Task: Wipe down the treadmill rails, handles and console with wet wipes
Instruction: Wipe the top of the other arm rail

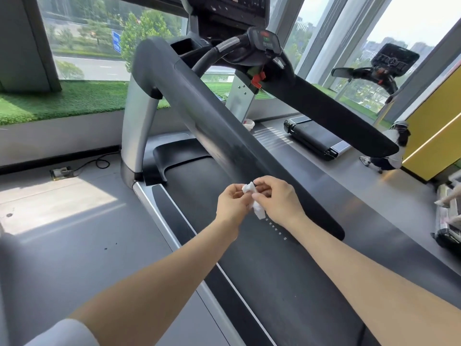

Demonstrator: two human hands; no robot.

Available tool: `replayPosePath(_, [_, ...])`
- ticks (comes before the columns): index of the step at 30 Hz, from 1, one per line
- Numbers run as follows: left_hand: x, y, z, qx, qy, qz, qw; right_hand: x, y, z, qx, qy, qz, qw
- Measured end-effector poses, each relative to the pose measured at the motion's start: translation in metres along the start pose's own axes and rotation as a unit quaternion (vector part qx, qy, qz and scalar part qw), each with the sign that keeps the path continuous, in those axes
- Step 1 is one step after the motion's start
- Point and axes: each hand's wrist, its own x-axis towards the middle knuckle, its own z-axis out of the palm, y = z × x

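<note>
A crumpled white wet wipe (pixel 252 196) hangs between my two hands above the treadmill belt (pixel 262 258). My left hand (pixel 232 203) pinches its upper part and my right hand (pixel 277 198) pinches it from the other side. Just beyond my hands runs the long dark left rail (pixel 199 108), sloping up to the console (pixel 237 8). The right rail (pixel 331 111) reaches out to the right. Curved black handles (pixel 217 52) and a small control panel (pixel 267 41) sit below the console.
A silver upright (pixel 137 131) carries the left rail. A power cable and floor socket (pixel 62 171) lie on the grey floor at left. A second treadmill (pixel 314 138) and a crouching person (pixel 391 151) are at right, by a yellow wall (pixel 434 136). Windows are ahead.
</note>
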Motion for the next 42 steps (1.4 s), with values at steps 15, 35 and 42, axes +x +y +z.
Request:
replayPosePath(15, [0.028,-0.028,-0.029,0.113,0.071,-0.067,0.989,0.055,0.026,0.013,-0.508,-0.034,-0.453,0.732])
replayPosePath(35, [0.009,-0.035,-0.001,0.289,-0.033,0.007,0.957,0.008,0.070,-0.001,-0.536,0.013,-0.399,0.744])
replayPosePath(42, [0.003,-0.037,0.005,0.283,-0.083,0.025,0.955,-0.073,0.121,-0.026,-0.537,0.039,-0.384,0.750])
